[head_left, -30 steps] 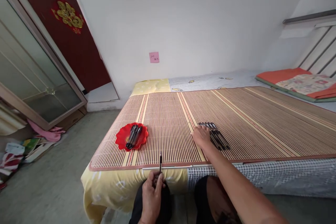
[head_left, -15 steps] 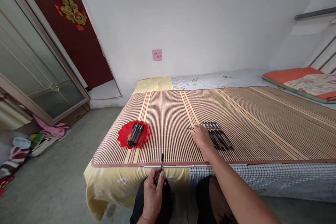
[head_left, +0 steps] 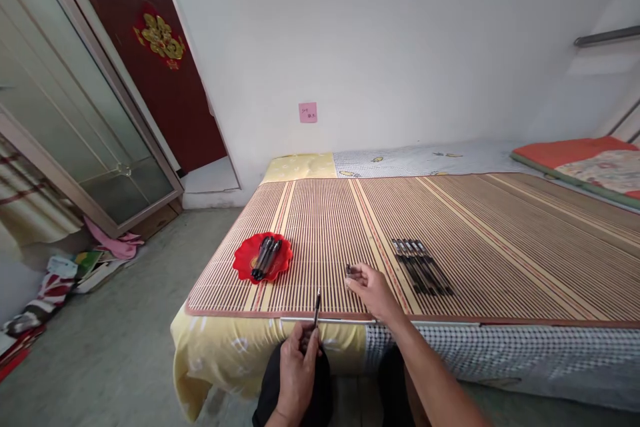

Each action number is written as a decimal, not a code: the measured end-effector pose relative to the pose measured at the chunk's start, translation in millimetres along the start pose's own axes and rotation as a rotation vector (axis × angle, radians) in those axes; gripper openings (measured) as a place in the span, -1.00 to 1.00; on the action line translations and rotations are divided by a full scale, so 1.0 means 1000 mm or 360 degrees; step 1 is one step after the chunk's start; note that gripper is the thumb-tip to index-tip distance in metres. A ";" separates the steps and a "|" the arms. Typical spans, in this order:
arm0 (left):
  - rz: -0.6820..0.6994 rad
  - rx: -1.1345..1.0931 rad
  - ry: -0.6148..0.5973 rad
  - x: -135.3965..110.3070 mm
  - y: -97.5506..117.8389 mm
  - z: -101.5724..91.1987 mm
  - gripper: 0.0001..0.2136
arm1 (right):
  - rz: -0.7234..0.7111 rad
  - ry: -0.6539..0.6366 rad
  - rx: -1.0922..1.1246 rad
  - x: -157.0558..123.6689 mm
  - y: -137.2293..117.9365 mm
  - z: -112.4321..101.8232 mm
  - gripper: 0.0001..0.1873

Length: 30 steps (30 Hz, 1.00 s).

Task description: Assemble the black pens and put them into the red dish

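My left hand (head_left: 297, 368), low at the bed's front edge, is closed around a black pen (head_left: 317, 308). That pen points up and away, its slim pale tip uncovered. Over the striped mat, my right hand (head_left: 371, 290) pinches a small dark piece that looks like a pen cap (head_left: 349, 269); the fingers partly hide it. To the right of this hand, several black pens (head_left: 424, 268) lie side by side in a slanted row. On the left, a red scalloped dish (head_left: 241, 261) holds a bundle of dark pens (head_left: 268, 256).
The striped mat (head_left: 320, 213) covers most of the bed. Folded orange and floral bedding (head_left: 585, 159) lies at the far right. A pink note (head_left: 307, 113) is stuck on the wall. Cloths and other items (head_left: 55, 280) sit on the floor at left, below a glass-panelled door (head_left: 100, 120).
My right hand has moved left and nearer, away from the row of pens, with the small dark piece. My left hand keeps its hold on the pen. The view has shifted slightly.
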<state>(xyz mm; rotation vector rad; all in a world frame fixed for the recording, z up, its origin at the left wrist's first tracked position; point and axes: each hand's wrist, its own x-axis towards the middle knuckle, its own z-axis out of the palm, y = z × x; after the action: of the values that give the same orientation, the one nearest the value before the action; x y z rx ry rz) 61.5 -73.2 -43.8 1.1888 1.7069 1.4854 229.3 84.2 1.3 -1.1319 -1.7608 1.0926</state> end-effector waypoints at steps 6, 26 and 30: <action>0.0096 0.0104 -0.0061 -0.002 -0.005 -0.001 -0.68 | -0.0123 0.0038 0.0538 -0.018 -0.032 0.015 -0.61; 0.0180 0.0185 -0.0153 -0.003 -0.012 -0.002 -0.71 | 0.0190 -0.0665 0.0492 -0.037 -0.014 0.036 -0.66; 0.0211 0.0199 -0.0203 -0.004 -0.014 0.001 -0.69 | 0.0165 -0.0451 0.0532 -0.036 -0.014 0.022 -0.47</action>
<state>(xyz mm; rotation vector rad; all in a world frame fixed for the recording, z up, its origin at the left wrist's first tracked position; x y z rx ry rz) 60.1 -76.1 -58.3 1.4557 1.6831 1.3631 217.1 41.3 1.4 -0.9031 -1.6570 1.6075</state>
